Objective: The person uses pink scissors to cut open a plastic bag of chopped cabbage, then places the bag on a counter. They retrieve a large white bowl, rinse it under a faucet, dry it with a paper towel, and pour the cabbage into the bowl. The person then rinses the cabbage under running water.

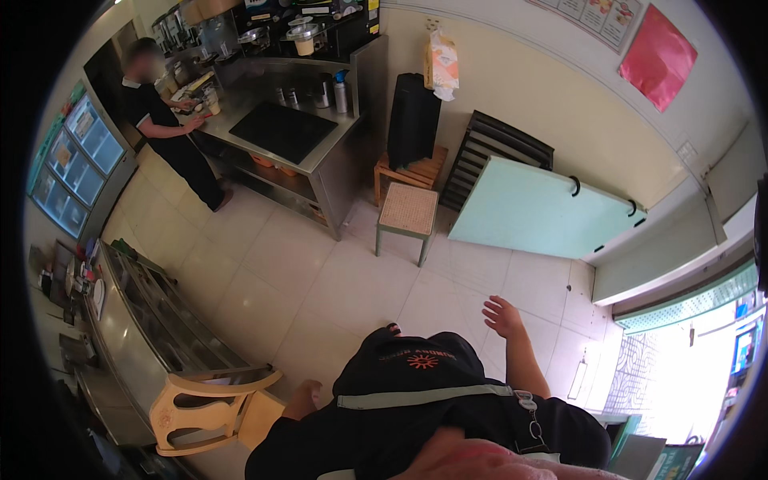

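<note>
My right hand [503,317] is held out over the tiled floor with its fingers spread and nothing in it. At the other side of my body, my left hand [308,396] hangs low, partly hidden by my arm and clothing. Whether its fingers are apart does not show. Nearest to it is a light wooden chair [201,417] with a carved back. I wear a black apron [408,357] with a printed orange emblem and writing. A metal clip with a ring [534,427] hangs from its grey strap.
A person [159,114] stands at a stainless-steel counter [345,135] with a black mat [282,131]. A woven-top stool [409,209] stands ahead, near a pale green panel [540,210] leaning on the wall. Left is a steel worktable [126,327]; a bright doorway [672,366] opens at right.
</note>
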`<state>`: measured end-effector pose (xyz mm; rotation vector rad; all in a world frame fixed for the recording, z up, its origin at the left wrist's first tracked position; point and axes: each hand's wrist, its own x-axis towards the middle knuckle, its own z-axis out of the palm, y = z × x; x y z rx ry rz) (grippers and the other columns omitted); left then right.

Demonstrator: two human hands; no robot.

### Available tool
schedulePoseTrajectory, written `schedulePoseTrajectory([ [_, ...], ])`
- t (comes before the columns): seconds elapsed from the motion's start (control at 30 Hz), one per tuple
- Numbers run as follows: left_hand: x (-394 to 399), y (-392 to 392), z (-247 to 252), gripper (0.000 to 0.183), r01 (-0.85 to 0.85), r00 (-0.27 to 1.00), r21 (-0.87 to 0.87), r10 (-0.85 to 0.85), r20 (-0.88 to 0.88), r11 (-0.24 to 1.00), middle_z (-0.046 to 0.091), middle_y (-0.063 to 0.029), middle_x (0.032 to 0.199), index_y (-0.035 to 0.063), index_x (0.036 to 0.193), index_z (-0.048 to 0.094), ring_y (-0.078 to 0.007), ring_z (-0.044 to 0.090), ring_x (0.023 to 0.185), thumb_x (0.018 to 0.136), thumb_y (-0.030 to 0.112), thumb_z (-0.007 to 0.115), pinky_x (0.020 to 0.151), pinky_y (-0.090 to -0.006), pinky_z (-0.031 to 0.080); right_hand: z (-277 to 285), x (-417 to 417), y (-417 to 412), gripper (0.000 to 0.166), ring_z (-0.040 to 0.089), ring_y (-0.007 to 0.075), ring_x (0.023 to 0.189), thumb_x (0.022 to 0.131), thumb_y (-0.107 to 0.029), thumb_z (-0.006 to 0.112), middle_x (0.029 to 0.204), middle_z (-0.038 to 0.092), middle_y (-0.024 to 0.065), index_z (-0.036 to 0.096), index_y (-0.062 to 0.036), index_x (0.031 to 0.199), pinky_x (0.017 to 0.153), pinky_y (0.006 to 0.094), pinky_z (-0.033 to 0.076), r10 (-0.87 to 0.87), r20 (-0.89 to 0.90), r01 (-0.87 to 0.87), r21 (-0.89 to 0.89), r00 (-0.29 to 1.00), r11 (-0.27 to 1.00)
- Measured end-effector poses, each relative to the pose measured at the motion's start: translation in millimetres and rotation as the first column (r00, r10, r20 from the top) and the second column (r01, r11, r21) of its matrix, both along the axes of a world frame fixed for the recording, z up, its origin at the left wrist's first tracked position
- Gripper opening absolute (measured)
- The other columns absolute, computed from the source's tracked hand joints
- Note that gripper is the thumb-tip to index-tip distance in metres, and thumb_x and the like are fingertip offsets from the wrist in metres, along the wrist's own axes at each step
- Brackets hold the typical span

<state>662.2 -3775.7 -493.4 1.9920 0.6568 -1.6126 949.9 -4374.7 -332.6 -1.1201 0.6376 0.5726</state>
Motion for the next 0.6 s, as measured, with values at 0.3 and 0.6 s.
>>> schedulePoseTrajectory([
  [0.3, 374, -62, 143, 0.039, -0.495, 0.26, -0.516, 0.686, 0.68, 0.699, 0.065, -0.0107, 0.112, 0.0042, 0.126, 0.054, -0.0184, 0.062, 0.093, 0.091, 0.02, 0.056, 0.076, -0.0314, 0.048, 113, 418, 84, 0.046, 0.057, 0.0209, 0.103, 0.087, -0.037, 0.065, 0.12, 0.054, 0.0018, 0.051, -0.0173, 0.127, 0.082, 0.0368, 0.042, 0.173, 0.343, -0.166, -0.048, 0.923, 0.985],
  [0.6, 534, -144, 183, 0.037, -0.777, 0.086, -0.474, 0.816, 0.572, 0.414, 0.064, -0.006, 0.115, 0.0067, 0.126, 0.054, -0.0165, 0.062, 0.092, 0.092, 0.02, 0.057, 0.071, -0.03, 0.047, 116, 779, 174, 0.07, 0.059, 0.0176, 0.088, 0.084, -0.034, 0.07, 0.12, 0.054, 0.007, 0.036, -0.011, 0.141, 0.063, 0.0333, 0.045, 0.14, 0.328, -0.08, -0.189, 0.934, 0.979],
])
